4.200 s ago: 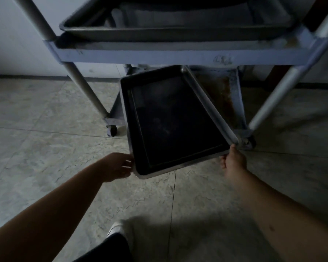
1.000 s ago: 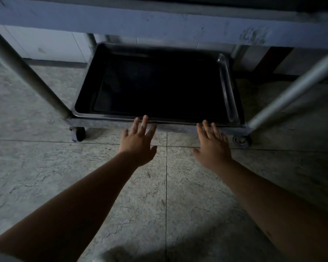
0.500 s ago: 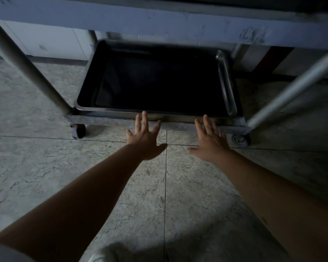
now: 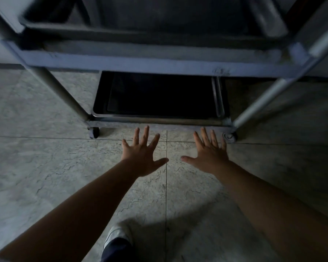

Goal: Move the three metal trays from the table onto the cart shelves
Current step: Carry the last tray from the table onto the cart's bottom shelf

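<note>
tray (image 4: 159,97) flat on bottom cart shelf (image 4: 159,121), 12 o'clock of hands | left hand (image 4: 140,157), right hand (image 4: 208,154) splayed, empty | likely stiff, slick, light; grip by short-end rims

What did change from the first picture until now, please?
Both hands let go of the dark tray, now lying flat on the cart's bottom shelf. The left hand and right hand drew back, open. The upper tray stayed.

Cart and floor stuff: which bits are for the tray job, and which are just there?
For the job:
bottom tray
upper tray
cart
left hand
right hand

Just there:
floor
shoe
</note>
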The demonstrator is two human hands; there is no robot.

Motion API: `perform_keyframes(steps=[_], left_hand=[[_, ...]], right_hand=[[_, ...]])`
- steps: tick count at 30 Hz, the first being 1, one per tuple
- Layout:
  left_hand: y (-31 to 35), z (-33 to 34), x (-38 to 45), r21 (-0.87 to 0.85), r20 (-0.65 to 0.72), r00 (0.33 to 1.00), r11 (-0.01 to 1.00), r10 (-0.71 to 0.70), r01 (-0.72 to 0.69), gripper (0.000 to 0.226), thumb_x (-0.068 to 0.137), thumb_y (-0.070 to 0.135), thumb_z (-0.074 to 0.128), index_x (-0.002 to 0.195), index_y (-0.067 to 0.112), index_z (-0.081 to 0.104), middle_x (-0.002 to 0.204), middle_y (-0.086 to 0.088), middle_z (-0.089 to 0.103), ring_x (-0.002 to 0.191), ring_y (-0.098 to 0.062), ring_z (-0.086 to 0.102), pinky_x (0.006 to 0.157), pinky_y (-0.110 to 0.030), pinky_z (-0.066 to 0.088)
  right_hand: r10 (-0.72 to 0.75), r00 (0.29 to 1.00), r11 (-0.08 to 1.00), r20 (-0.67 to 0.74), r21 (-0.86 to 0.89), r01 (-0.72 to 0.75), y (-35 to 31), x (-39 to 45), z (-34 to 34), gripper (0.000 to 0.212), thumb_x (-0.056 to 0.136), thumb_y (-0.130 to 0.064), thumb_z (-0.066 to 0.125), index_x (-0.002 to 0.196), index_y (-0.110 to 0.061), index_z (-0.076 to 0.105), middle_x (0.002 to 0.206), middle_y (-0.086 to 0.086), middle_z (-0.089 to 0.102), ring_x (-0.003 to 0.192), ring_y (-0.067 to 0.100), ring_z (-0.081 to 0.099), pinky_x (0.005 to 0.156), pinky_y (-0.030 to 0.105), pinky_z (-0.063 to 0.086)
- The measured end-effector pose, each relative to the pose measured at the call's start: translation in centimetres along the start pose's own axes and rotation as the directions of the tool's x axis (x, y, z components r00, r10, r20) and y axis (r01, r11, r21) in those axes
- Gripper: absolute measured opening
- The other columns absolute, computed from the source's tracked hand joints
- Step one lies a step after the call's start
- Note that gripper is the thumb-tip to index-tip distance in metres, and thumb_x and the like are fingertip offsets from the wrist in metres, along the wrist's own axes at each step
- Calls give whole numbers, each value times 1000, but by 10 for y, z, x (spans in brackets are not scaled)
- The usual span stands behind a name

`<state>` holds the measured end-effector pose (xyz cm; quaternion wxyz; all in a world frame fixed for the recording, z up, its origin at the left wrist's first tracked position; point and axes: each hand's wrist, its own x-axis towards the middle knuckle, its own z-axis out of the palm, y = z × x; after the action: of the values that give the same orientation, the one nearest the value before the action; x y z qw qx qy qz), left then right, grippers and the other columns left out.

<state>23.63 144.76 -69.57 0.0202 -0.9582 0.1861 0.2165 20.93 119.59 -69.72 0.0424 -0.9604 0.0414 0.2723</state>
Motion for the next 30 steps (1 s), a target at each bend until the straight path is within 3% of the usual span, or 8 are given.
perform_keyframes(steps=[5, 13, 17, 23, 26, 30], left_hand=[[2, -83, -76, -70, 26, 1000, 998, 8, -6, 103, 64, 98, -3, 147, 43, -28, 158, -4, -37, 142, -34, -32, 111, -73, 3], [-17, -271, -208, -84, 4, 1000, 996, -15, 15, 95, 63, 97, -11, 141, 46, -33, 158, -3, -36, 144, -33, -31, 112, -71, 0], [-21, -369, -274, -80, 5, 999, 996, -43, 43, 101, 64, 96, -11, 148, 42, -26, 158, -2, -36, 145, -30, -29, 113, -69, 2], [-32, -494, -334, -112, -63, 992, 988, -109, 102, 107, 65, 94, -9, 156, 38, -11, 166, -3, -19, 152, -33, -12, 115, -67, 10], [-44, -538, -343, -143, -107, 986, 983, -131, 115, 107, 63, 95, -9, 155, 40, -12, 167, -2, -18, 153, -30, -13, 116, -64, 9], [-64, -582, -325, -57, -186, 982, 998, -40, 30, 107, 65, 94, -7, 156, 38, -9, 168, -3, -13, 153, -30, -10, 117, -61, 13]], right_hand=[[-14, 995, 999, 103, 37, 11, -28, -90, -59, 117, 60, -99, 14, 152, -35, -22, 151, -4, -44, 143, 24, -36, 115, 59, -13], [11, 991, 997, 133, 70, -20, -75, -238, -226, 123, 54, -102, 7, 152, -33, -22, 142, -4, -54, 140, 20, -37, 115, 57, -12], [8, 998, 996, 69, 93, -14, -88, -304, -326, 121, 53, -103, 4, 152, -36, -19, 147, -7, -46, 144, 18, -32, 115, 58, -9], [-16, 999, 999, -39, 32, 17, -107, -368, -450, 107, 69, -94, 8, 156, -33, -8, 161, -5, -29, 149, 22, -23, 117, 58, -6], [2, 996, 999, -93, 38, 1, -110, -381, -489, 103, 72, -92, 5, 157, -34, -6, 163, -4, -26, 151, 23, -19, 119, 57, -2], [30, 976, 996, -215, 92, -11, -115, -377, -518, 105, 70, -91, 3, 157, -31, -3, 166, 0, -18, 152, 24, -13, 118, 58, 0]])
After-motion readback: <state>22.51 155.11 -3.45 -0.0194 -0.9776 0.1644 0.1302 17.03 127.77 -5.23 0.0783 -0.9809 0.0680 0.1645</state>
